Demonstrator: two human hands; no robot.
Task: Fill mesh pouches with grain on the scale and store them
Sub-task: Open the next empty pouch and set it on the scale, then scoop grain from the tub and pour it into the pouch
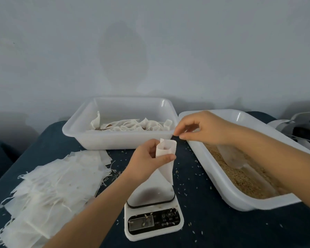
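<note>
One pouch in hand: the pouch [166, 158] is held upright above the scale [153, 208], mouth up, lower end hanging free and tapering.
Left hand: the left hand [147, 163] pinches the pouch just below its mouth, thumb in front, fingers behind.
Right hand: the right hand [195, 127] hovers over the grain tray [240, 197], thumb and forefinger closed in a pinch; what they hold is too small to tell, possibly a drawstring.
Material: thin, soft mesh; it appears nearly weightless empty and would likely collapse if released.
Grip point: the rim is the best hold, since it keeps the mouth open; squeezing lower would close the pocket.
Loaded behaviour: with grain inside, the bottom will probably sag and grow heavier; support from the scale platform is advised.
Spill risk: loose grains [200, 167] already dot the cloth.
Stock: empty pouches [52, 185] lie left of the scale.
Storage: the far tray [118, 138] holds stored pouches.
</note>
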